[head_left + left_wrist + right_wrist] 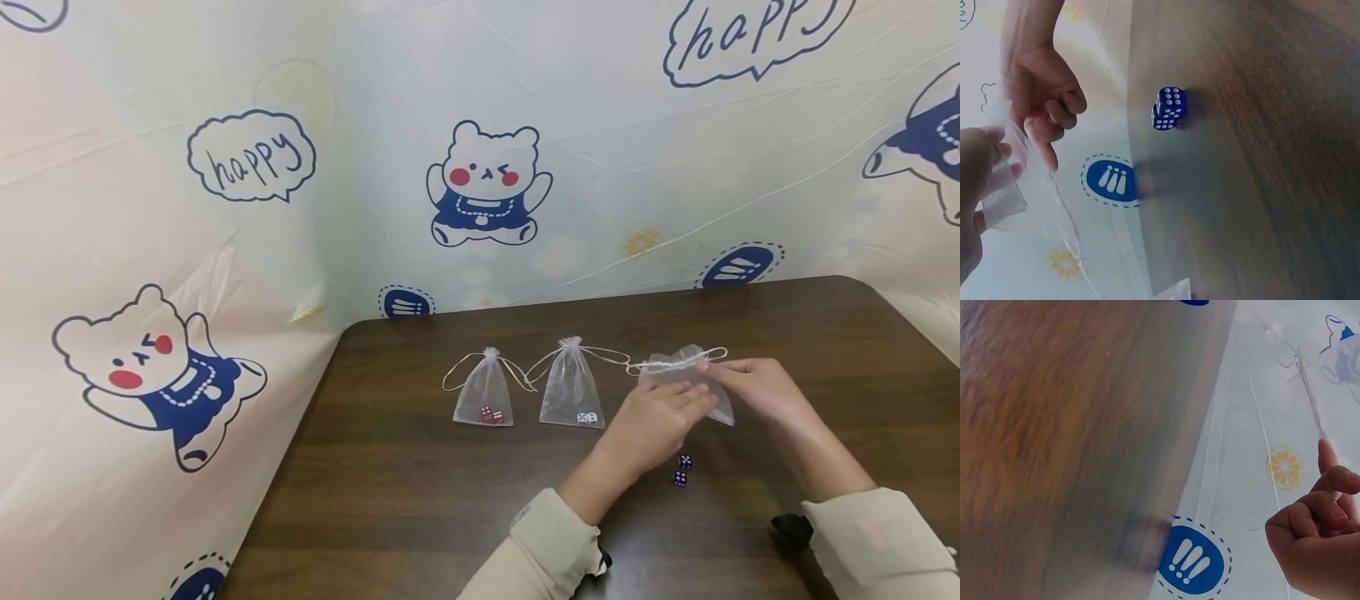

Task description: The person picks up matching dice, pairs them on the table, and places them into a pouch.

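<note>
My left hand [658, 417] grips the lower part of a sheer white drawstring bag [686, 377], raised above the table. My right hand [757, 385] pinches the bag's mouth by the white cord, thumb and index finger extended. In the left wrist view, the left hand's fingers [994, 156] show through the thin fabric. In the right wrist view, the right hand [1319, 531] has its other fingers curled in. Two blue dice [682, 471] with white pips lie on the table below the hands.
On the brown table [375, 500], a drawstring bag with red dice [491, 414] lies left of another bag with white dice [587, 417]. Both are gathered at the neck, their cords looping outward. A printed cloth [360, 208] hangs behind the table.
</note>
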`<state>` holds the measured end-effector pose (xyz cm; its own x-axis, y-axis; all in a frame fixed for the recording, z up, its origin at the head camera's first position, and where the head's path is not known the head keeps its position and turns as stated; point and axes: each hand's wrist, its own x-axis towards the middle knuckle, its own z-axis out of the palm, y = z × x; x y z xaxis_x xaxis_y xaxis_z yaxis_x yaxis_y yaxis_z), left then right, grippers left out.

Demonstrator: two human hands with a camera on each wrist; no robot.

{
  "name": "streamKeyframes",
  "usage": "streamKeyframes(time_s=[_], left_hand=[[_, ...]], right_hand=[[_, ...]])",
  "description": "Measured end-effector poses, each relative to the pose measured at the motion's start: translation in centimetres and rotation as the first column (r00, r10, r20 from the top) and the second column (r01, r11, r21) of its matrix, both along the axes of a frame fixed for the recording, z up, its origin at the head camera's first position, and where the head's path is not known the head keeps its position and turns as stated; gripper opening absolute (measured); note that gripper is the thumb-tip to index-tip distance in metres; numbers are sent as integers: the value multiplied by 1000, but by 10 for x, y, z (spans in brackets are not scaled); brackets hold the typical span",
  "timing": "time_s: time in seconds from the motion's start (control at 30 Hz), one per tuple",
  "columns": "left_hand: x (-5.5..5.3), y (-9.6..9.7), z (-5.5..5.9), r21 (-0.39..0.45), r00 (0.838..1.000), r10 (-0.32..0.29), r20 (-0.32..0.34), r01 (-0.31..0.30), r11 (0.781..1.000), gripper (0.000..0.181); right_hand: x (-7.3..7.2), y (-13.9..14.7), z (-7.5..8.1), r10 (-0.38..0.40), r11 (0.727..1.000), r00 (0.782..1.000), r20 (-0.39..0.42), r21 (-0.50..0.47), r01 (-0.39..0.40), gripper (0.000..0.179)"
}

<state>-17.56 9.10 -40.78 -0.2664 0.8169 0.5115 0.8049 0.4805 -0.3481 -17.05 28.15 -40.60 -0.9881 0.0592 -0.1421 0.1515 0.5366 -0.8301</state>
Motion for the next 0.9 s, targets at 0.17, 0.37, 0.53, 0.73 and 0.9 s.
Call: streamKeyframes(time_s=[0.17,0.37,0.53,0.73,0.9], left_hand=[[4,2,-4,10,996,-3,-94,4,1000,28],[8,3,-6,0,993,6,-120,-6,1000,29],[8,3,-8,-43,992,51,-113,-57,997,29],[-1,-1,-19,-47,990,112,-89,-117,992,25],[-11,-8,-20,18,986,166,-27,-166,986,22]], right_hand=[[-1,1,-1,-1,999,1000,-4,-40,1,64],[1,0,1,-23,999,1000,-8,-48,23,63],[4,-2,7,-121,993,988,-100,-4,121,58],[7,-2,18,-194,973,957,-216,84,217,52],[9,-5,28,-240,954,909,-340,90,285,43]])
